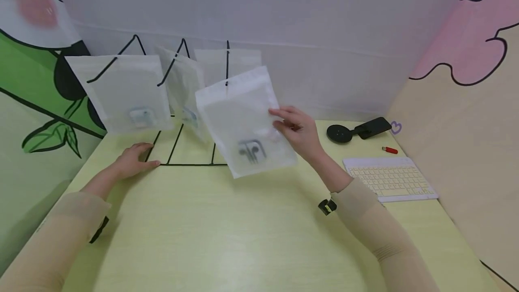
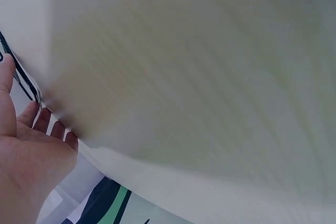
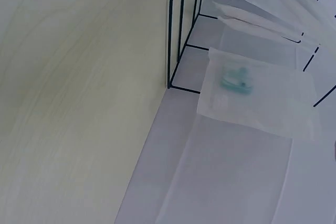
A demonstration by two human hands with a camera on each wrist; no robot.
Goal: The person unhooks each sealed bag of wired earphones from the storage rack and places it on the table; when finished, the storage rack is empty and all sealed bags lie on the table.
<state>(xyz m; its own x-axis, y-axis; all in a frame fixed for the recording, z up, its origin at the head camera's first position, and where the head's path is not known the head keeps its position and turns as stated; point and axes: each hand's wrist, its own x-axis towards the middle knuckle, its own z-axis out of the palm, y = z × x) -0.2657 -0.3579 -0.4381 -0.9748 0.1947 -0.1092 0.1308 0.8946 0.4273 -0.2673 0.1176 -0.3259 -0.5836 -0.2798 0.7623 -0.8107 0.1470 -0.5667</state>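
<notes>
Held pouch (image 1: 243, 107): one, flat, white, translucent, roughly rectangular, with a plain band along its top edge. It is tilted in front of the right hook (image 1: 228, 62), whose tip shows at the pouch's upper edge; whether the wire passes through cannot be told. Contents: white earphones (image 1: 252, 150), showing greyish through the lower half, with two rounded heads and short stems within a grey-edged outline.

Right hand (image 1: 298, 132): thumb and forefinger pinched on the held pouch's right edge.

Left pouch (image 1: 125, 80): same type, on the left hook (image 1: 102, 70), facing forward; a pale bluish item (image 1: 142, 117) in its lower part, detail blurred.

Middle pouch (image 1: 184, 78): on the middle hook (image 1: 168, 68), turned nearly edge-on; a bluish item low inside, not legible.

Rear pouch (image 1: 247, 57): white, behind the held one, mostly covered; contents hidden.

Rack base (image 1: 189, 164): thin black wire, flat on the pale yellow table (image 1: 243, 229), below the pouches.

Left hand (image 1: 131, 159): at the base's left front corner, touching it, thumb and fingers apart.

Also on the table, at right: white keyboard (image 1: 391, 179); red stick (image 1: 390, 150); black round-based object (image 1: 339, 134).
</notes>
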